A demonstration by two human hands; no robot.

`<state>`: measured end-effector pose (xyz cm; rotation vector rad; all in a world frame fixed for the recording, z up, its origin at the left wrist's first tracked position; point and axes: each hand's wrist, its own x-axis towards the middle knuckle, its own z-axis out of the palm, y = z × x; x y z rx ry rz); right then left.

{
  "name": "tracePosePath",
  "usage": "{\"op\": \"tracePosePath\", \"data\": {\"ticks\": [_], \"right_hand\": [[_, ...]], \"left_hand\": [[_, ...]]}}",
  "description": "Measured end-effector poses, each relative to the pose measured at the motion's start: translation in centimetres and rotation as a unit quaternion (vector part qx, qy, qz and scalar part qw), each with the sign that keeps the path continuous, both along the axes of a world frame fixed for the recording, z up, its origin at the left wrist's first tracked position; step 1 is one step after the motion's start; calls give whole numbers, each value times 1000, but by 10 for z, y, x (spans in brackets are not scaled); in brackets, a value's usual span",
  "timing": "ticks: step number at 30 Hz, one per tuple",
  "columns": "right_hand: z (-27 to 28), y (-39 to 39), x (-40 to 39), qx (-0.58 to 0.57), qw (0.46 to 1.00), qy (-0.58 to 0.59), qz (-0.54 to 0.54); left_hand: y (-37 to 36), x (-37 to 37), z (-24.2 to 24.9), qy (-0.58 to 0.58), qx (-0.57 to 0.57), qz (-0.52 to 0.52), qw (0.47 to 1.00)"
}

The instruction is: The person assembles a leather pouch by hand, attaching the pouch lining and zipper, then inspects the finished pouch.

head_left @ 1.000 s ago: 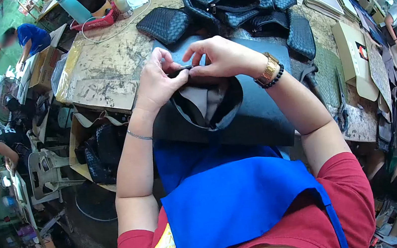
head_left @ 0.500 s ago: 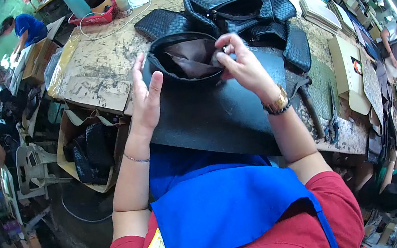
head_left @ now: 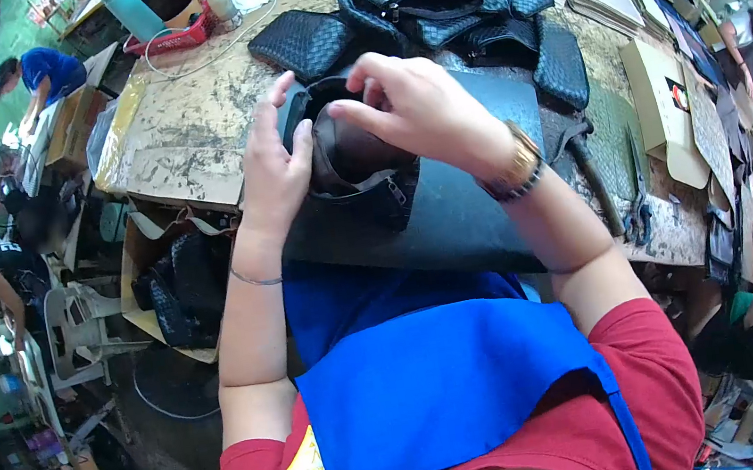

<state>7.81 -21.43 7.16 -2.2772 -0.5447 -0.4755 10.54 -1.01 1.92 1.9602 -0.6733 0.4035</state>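
Note:
A black pouch [head_left: 372, 199] stands mouth-up on a dark board [head_left: 478, 212], its brown lining [head_left: 360, 147] showing. A zipper pull hangs on its near right side. My left hand [head_left: 274, 168] grips the pouch's left wall, thumb on the near side and fingers beyond. From the right, my right hand [head_left: 427, 109] reaches over the mouth, its thumb and curled fingers closed at the far edge of the lining. The exact fingertip contact is partly hidden.
Several black woven pouches [head_left: 433, 14] are heaped behind. A hammer [head_left: 593, 178] and scissors [head_left: 641, 205] lie to the right, near an open carton [head_left: 660, 112]. A red basket [head_left: 188, 33] stands back left. A box of dark pouches [head_left: 179, 285] sits below left. Other people work around.
The pouch has turned, bringing its zipper pull to the near side. My right hand has moved left over the mouth. My left hand has closed in on the left wall.

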Motion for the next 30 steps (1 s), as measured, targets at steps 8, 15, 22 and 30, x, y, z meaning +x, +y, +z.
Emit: {"op": "tracePosePath", "data": {"ticks": [8, 15, 22, 30], "right_hand": [[-37, 14, 29, 61, 993, 52, 84], [-40, -9, 18, 157, 963, 165, 140], [-49, -7, 18, 259, 921, 244, 160], [-50, -16, 19, 159, 972, 163, 60]], "left_hand": [[4, -13, 24, -32, 122, 46, 991], [0, -12, 23, 41, 193, 80, 977], [1, -8, 16, 56, 152, 47, 986], [1, -12, 13, -25, 182, 80, 980]]}}
